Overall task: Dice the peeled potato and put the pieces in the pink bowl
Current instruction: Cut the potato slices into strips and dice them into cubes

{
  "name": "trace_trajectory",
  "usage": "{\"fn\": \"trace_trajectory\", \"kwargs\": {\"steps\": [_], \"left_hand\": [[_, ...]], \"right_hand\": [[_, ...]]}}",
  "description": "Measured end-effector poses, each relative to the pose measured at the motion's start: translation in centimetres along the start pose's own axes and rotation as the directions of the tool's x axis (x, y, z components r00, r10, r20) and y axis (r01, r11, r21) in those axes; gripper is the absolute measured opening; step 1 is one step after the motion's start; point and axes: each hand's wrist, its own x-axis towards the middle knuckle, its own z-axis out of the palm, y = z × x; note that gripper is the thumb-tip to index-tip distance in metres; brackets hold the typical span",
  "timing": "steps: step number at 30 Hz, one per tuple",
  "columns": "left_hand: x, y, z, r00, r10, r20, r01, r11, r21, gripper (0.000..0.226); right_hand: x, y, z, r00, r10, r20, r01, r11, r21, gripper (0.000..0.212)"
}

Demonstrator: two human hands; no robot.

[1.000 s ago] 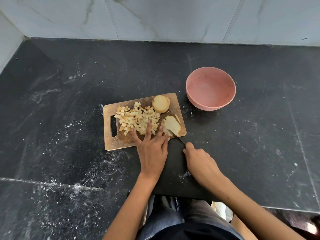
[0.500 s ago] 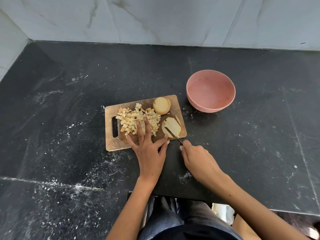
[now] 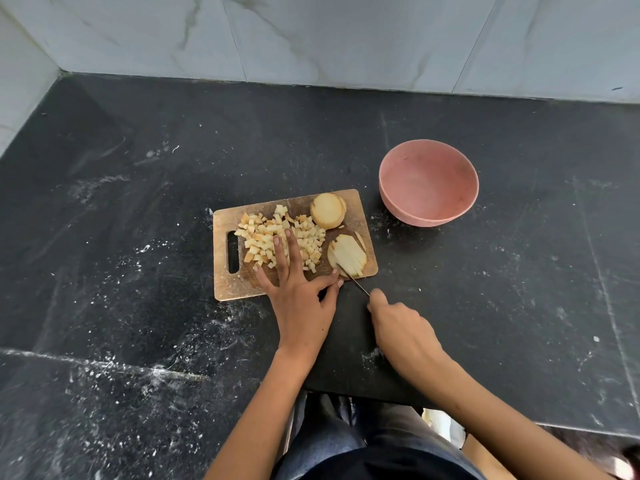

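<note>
Most of potato diced: cube pile on cutting board, none in pink bowl, far right. I see sliced slab and uncut chunk left. Left hand flat, fingers spread, on cubes. Right hand grips knife at slab. Bowl path unobstructed.

— Work surface? — Black stone countertop, dusted with white specks and smears, heaviest toward the near left. — Surroundings? — Pale marble-patterned wall tiles behind and at the left corner. Grey trousers show below the counter's edge.
</note>
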Motion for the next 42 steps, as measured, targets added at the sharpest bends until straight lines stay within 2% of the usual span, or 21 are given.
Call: {"fn": "trace_trajectory", "kwargs": {"steps": [3, 7, 11, 15, 19, 23, 25, 27, 29, 31, 34, 36, 38, 40, 42], "left_hand": [[0.0, 0.1, -0.1, 1.000, 0.001, 0.001, -0.001, 1.000, -0.004, 0.007], [0.1, 0.0, -0.2, 1.000, 0.010, 0.012, -0.010, 1.000, 0.006, 0.008], [0.1, -0.1, -0.1, 0.999, 0.029, 0.023, -0.029, 0.999, 0.027, 0.009], [0.1, -0.3, 0.0, 0.999, 0.034, 0.027, -0.035, 0.998, 0.051, 0.008], [0.2, -0.3, 0.1, 0.999, 0.034, 0.018, -0.034, 0.998, 0.049, 0.006], [0.4, -0.3, -0.4, 0.998, 0.038, 0.041, -0.040, 0.998, 0.058, 0.009], [1.0, -0.4, -1.0, 0.993, 0.101, 0.066, -0.106, 0.991, 0.086, 0.009], [2.2, -0.5, -1.5, 0.968, 0.223, 0.113, -0.235, 0.966, 0.111, 0.006], [4.1, -0.7, -2.2, 0.916, 0.357, 0.185, -0.382, 0.916, 0.124, 0.010], [6.5, -0.7, -2.7, 0.823, 0.470, 0.318, -0.524, 0.845, 0.106, 0.029], [9.8, -0.4, -2.7, 0.596, 0.596, 0.539, -0.726, 0.686, 0.045, 0.060], [11.7, 0.1, -2.3, 0.427, 0.640, 0.638, -0.828, 0.560, -0.007, 0.064], [12.8, 0.5, -1.9, 0.306, 0.646, 0.699, -0.869, 0.489, -0.072, 0.058], [13.4, 0.4, -1.6, 0.255, 0.633, 0.731, -0.857, 0.499, -0.133, 0.052], [13.6, 0.0, -1.4, 0.248, 0.638, 0.729, -0.826, 0.533, -0.186, 0.048]], "right_hand": [[-1.3, 0.8, 0.6, 1.000, 0.000, 0.012, 0.000, 1.000, 0.003, 0.018], [-1.2, 1.0, -0.1, 0.998, -0.004, 0.055, -0.002, 0.995, 0.099, 0.006], [-0.6, 0.6, -1.1, 0.998, -0.019, 0.052, 0.004, 0.961, 0.276, 0.023], [0.5, -0.5, -1.5, 1.000, -0.016, 0.005, 0.014, 0.978, 0.206, 0.020], [-1.4, 1.2, -1.0, 1.000, -0.004, 0.022, 0.002, 0.993, 0.117, 0.020], [-2.8, 1.8, -0.8, 0.999, -0.021, 0.031, 0.017, 0.991, 0.135, 0.021], [-2.8, 2.0, -1.0, 0.999, -0.044, 0.016, 0.040, 0.981, 0.191, 0.024], [-2.9, 2.6, -1.4, 0.998, -0.062, -0.030, 0.068, 0.960, 0.271, 0.026], [-2.7, 3.5, -1.7, 0.993, -0.053, -0.106, 0.084, 0.943, 0.321, 0.026], [-2.4, 4.3, -2.0, 0.986, -0.006, -0.168, 0.066, 0.934, 0.351, 0.027], [-1.5, 5.1, -2.2, 0.975, 0.045, -0.216, 0.043, 0.922, 0.384, 0.027], [-1.1, 5.2, -2.3, 0.971, 0.065, -0.231, 0.033, 0.917, 0.398, 0.027], [-0.7, 5.1, -2.4, 0.969, 0.089, -0.228, 0.015, 0.908, 0.418, 0.027], [-0.5, 5.1, -2.5, 0.970, 0.111, -0.216, -0.004, 0.897, 0.442, 0.028], [-0.4, 5.1, -2.5, 0.972, 0.122, -0.201, -0.017, 0.888, 0.460, 0.028]]}}
